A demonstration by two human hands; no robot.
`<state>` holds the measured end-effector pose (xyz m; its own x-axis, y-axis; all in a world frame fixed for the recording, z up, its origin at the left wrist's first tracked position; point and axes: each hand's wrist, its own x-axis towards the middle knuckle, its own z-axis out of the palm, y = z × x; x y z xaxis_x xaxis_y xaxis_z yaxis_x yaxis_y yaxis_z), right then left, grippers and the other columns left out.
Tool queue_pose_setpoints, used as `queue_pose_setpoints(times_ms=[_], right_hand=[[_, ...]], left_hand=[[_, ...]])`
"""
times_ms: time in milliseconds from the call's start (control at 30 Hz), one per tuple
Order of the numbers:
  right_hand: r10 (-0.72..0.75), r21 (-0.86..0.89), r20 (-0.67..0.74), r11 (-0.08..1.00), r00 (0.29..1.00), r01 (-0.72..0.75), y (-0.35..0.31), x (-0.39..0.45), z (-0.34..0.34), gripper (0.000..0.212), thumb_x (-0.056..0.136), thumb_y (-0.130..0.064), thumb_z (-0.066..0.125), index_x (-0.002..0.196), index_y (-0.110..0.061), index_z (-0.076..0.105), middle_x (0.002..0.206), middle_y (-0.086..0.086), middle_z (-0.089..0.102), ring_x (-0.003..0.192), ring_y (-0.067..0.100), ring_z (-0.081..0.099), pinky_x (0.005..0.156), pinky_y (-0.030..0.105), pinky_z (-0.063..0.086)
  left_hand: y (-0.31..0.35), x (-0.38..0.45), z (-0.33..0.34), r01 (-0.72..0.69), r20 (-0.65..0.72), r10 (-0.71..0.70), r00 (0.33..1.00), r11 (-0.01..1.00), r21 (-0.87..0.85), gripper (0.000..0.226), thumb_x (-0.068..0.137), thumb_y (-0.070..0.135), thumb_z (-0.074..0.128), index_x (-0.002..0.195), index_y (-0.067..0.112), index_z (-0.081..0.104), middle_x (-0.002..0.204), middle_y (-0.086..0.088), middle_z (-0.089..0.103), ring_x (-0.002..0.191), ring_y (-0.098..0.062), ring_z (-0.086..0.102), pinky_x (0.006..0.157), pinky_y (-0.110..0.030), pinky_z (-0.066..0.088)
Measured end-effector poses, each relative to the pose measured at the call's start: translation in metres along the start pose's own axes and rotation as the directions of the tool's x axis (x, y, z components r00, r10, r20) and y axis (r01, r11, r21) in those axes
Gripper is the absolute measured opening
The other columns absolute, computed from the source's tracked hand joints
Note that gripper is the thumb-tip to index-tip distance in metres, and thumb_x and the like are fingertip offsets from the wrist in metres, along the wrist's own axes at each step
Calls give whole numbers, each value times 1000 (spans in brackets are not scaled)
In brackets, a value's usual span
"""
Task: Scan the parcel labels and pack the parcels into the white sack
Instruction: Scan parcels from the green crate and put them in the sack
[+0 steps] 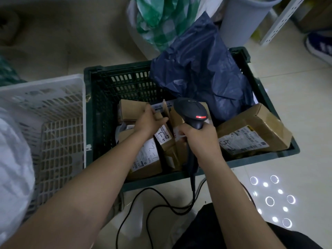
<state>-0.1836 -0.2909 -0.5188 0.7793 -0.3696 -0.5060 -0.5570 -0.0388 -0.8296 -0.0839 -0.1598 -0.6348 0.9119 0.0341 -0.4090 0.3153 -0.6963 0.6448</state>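
Note:
A dark green crate [100, 112] holds several brown cardboard parcels with white labels. My left hand [148, 121] grips the top edge of an upright parcel marked "4-3" [165, 139] in the crate's middle. My right hand [199, 139] grips the handle of a black barcode scanner [192, 110], its red light lit, head just above the parcels. A parcel marked "1-2" [145, 159] lies below my left hand. Another marked "5-2" [251, 133] leans at the crate's right. A dark blue plastic mailer bag [201, 72] rises from the crate's back right. White sack material [12, 162] shows at far left.
A white slatted basket [53, 112] stands left of the crate. The scanner's black cable [152, 209] loops on the tiled floor in front. Behind are a green-and-white bag [158, 20], a grey bin [246, 18], a metal rack [282, 20] and someone's blue shoe [319, 47].

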Motion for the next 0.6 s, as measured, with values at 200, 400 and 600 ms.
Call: queue_pose_setpoints(times_ms=[200,400,600], right_hand=[[-76,-44,44,996,996,78,-4,-13,12,20,75,-30,71,76,-12,65,71,7,68,75,27,66,72,38,54],[-190,-142,216,964,958,223,-10,-50,29,25,78,-41,74,89,-23,60,74,-2,68,69,17,66,69,39,57],[-211,-45,332,970,919,239,-15,-102,36,23,92,-20,60,113,-16,50,102,11,67,65,1,61,59,10,46]], left_hand=[[4,-28,-23,0,-88,-14,996,988,-154,40,77,21,76,105,18,47,106,-5,61,92,-21,60,67,-27,45],[0,-102,-96,-174,-329,68,942,936,-305,39,77,20,77,106,17,51,94,10,56,81,-3,55,59,-4,38],[-23,-174,-163,-237,-453,20,891,872,-429,54,75,26,81,117,21,47,101,14,55,90,-1,58,74,-12,49]])
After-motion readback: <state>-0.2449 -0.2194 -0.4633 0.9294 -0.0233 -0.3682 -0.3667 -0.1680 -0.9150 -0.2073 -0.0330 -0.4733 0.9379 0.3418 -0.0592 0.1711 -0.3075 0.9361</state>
